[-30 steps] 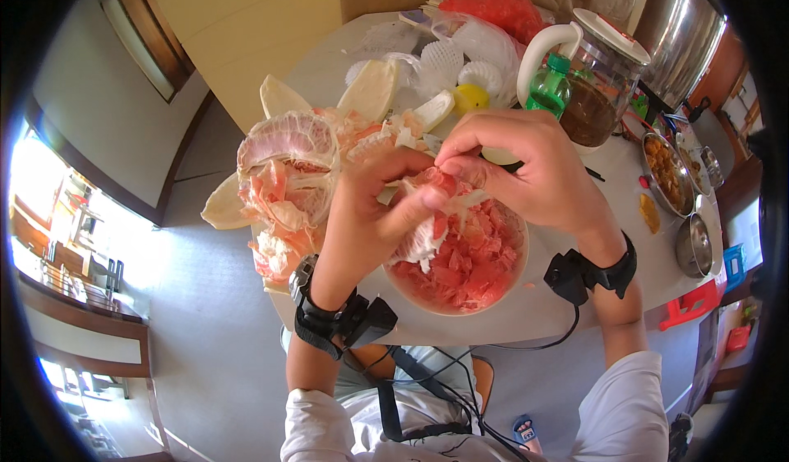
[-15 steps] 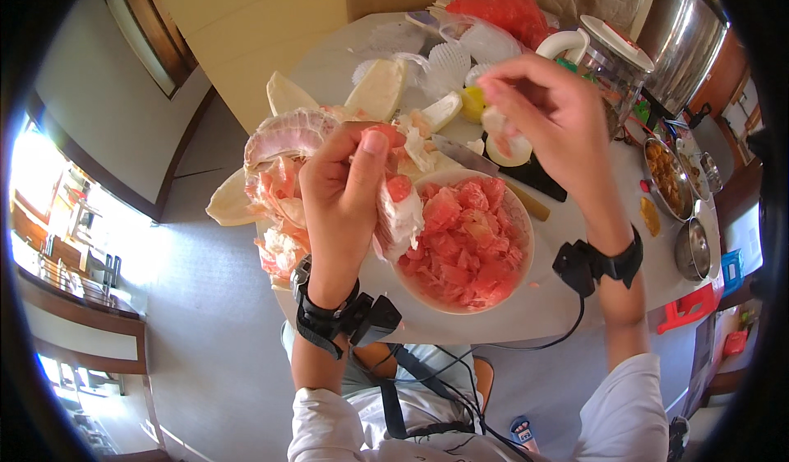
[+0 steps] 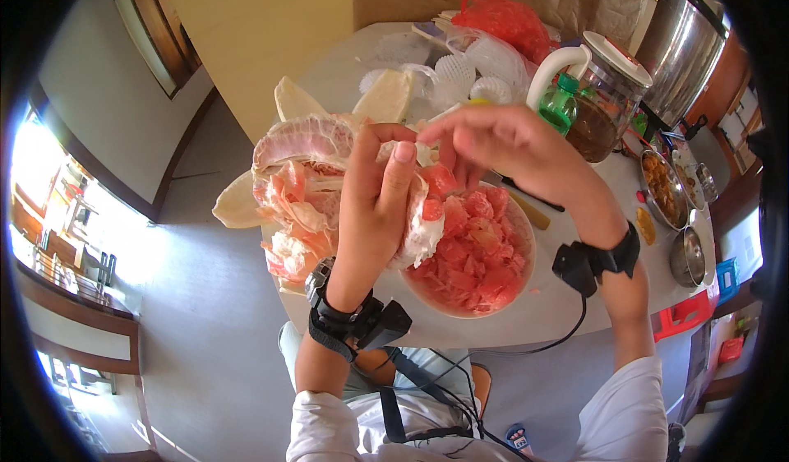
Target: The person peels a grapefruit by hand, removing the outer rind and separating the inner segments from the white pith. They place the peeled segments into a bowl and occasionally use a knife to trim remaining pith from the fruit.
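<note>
My left hand point(image 3: 370, 207), upright over the table, pinches a pomelo segment point(image 3: 423, 240) with white skin and pink flesh. My right hand point(image 3: 526, 145) reaches across to the left fingertips, its fingers bent and apart, with nothing visible in them. Both hands are above the left part of a round bowl point(image 3: 531, 256) heaped with pink pomelo pulp point(image 3: 481, 256). Beside my left hand lie a larger unpeeled pomelo section point(image 3: 292, 143) and a pile of torn membranes point(image 3: 288, 191). Thick pale rind pieces point(image 3: 386, 94) spread behind them.
White foam netting point(image 3: 456, 71) and a red plastic bag point(image 3: 503, 20) are at the back. A green-capped bottle point(image 3: 560, 104), a glass jug point(image 3: 596, 125) and a tall steel container point(image 3: 682, 47) stand back right. Metal bowls of food point(image 3: 662, 187) line the right edge.
My right hand has come down and left to the segment; the pale scrap it held no longer shows. My left hand has shifted slightly right with the pomelo segment.
</note>
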Action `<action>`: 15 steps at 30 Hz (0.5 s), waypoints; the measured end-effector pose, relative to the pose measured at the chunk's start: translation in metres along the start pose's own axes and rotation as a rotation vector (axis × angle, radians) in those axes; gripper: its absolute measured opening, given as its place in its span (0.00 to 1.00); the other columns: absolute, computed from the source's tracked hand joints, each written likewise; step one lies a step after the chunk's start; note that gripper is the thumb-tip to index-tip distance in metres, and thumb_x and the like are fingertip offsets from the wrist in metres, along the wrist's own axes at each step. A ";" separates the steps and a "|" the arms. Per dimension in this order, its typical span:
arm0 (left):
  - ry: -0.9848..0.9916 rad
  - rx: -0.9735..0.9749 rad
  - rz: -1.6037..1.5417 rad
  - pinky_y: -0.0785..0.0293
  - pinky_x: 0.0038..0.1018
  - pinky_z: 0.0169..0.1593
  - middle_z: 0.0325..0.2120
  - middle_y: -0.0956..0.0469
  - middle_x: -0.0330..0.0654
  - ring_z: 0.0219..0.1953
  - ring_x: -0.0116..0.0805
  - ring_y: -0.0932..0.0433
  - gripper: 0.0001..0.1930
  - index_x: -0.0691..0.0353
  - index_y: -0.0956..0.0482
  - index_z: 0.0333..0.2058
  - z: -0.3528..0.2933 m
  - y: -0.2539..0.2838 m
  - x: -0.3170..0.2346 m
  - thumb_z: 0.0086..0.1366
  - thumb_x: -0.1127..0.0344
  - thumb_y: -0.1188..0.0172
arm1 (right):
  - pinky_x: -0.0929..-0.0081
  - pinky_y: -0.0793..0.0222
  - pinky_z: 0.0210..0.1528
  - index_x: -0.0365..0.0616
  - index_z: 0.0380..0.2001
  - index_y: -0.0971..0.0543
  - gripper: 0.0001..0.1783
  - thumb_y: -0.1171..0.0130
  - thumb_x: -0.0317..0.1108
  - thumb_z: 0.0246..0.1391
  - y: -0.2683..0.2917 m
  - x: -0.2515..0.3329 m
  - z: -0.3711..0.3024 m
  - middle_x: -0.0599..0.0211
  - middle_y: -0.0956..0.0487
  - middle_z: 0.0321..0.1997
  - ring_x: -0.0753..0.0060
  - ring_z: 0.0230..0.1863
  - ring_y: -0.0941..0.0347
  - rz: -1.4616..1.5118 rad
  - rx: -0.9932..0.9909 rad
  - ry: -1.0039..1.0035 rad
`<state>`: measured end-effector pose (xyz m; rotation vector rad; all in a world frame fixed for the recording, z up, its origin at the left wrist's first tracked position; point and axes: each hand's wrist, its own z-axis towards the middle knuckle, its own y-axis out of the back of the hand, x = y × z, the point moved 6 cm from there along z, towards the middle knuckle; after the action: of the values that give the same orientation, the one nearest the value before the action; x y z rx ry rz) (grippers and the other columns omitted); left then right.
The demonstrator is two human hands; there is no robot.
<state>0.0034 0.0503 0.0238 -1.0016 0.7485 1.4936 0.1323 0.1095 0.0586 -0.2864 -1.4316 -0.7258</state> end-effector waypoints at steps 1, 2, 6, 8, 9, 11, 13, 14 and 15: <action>-0.032 0.000 0.039 0.37 0.18 0.29 0.22 0.30 0.36 0.24 0.19 0.35 0.11 0.64 0.34 0.42 0.000 -0.002 -0.001 0.69 0.62 0.54 | 0.81 0.28 0.39 0.35 0.43 0.25 0.18 0.45 0.40 0.57 -0.008 0.003 -0.006 0.65 0.21 0.36 0.78 0.33 0.25 0.001 0.035 0.019; -0.065 0.002 0.079 0.36 0.19 0.30 0.23 0.30 0.38 0.24 0.20 0.34 0.11 0.64 0.35 0.42 -0.001 -0.005 -0.002 0.70 0.62 0.54 | 0.82 0.28 0.40 0.34 0.43 0.26 0.18 0.43 0.39 0.56 -0.013 0.006 -0.010 0.65 0.21 0.36 0.79 0.34 0.25 -0.035 0.024 0.060; -0.105 0.039 0.119 0.35 0.19 0.31 0.25 0.29 0.38 0.25 0.22 0.32 0.11 0.65 0.34 0.41 -0.003 -0.007 -0.003 0.70 0.62 0.54 | 0.84 0.29 0.41 0.32 0.42 0.26 0.16 0.41 0.32 0.53 -0.016 0.005 -0.018 0.66 0.22 0.36 0.82 0.37 0.26 0.052 -0.011 0.054; 0.037 0.087 0.014 0.36 0.18 0.30 0.25 0.30 0.37 0.24 0.20 0.34 0.11 0.65 0.33 0.40 -0.002 -0.008 0.006 0.70 0.62 0.55 | 0.84 0.30 0.41 0.32 0.41 0.25 0.14 0.42 0.30 0.53 -0.008 0.003 -0.022 0.67 0.22 0.36 0.82 0.36 0.26 0.065 -0.082 0.006; 0.087 0.099 -0.044 0.37 0.18 0.29 0.24 0.30 0.36 0.24 0.19 0.35 0.11 0.65 0.33 0.40 -0.002 -0.009 0.009 0.70 0.61 0.56 | 0.84 0.30 0.40 0.32 0.40 0.24 0.12 0.44 0.28 0.53 -0.006 0.004 -0.024 0.67 0.22 0.35 0.82 0.35 0.26 0.041 -0.085 0.010; -0.008 0.101 -0.016 0.38 0.17 0.28 0.22 0.31 0.36 0.22 0.19 0.35 0.12 0.65 0.33 0.39 0.000 -0.012 0.003 0.71 0.61 0.58 | 0.84 0.29 0.39 0.32 0.40 0.24 0.12 0.44 0.29 0.53 -0.004 0.003 -0.025 0.67 0.22 0.34 0.82 0.34 0.26 0.049 -0.063 0.014; 0.031 0.131 -0.112 0.39 0.17 0.26 0.20 0.32 0.36 0.20 0.19 0.35 0.13 0.64 0.33 0.39 -0.001 -0.016 0.002 0.72 0.60 0.60 | 0.83 0.29 0.38 0.32 0.39 0.24 0.13 0.44 0.30 0.53 -0.002 0.001 -0.027 0.67 0.22 0.33 0.82 0.34 0.26 0.096 -0.044 0.009; 0.122 0.162 -0.220 0.39 0.18 0.25 0.19 0.32 0.36 0.19 0.20 0.35 0.13 0.64 0.33 0.39 -0.004 -0.018 0.003 0.72 0.60 0.61 | 0.83 0.29 0.38 0.32 0.39 0.24 0.13 0.44 0.30 0.53 0.001 0.000 -0.027 0.67 0.22 0.33 0.82 0.34 0.26 0.134 -0.030 0.004; 0.190 0.196 -0.345 0.39 0.18 0.24 0.17 0.32 0.36 0.19 0.21 0.35 0.14 0.64 0.33 0.38 -0.006 -0.020 0.003 0.72 0.59 0.62 | 0.83 0.29 0.39 0.32 0.39 0.24 0.13 0.44 0.30 0.53 0.003 -0.001 -0.027 0.67 0.22 0.33 0.82 0.34 0.26 0.172 -0.016 -0.001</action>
<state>0.0237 0.0497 0.0200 -1.0703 0.7938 1.0194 0.1554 0.0964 0.0544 -0.4166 -1.3834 -0.5965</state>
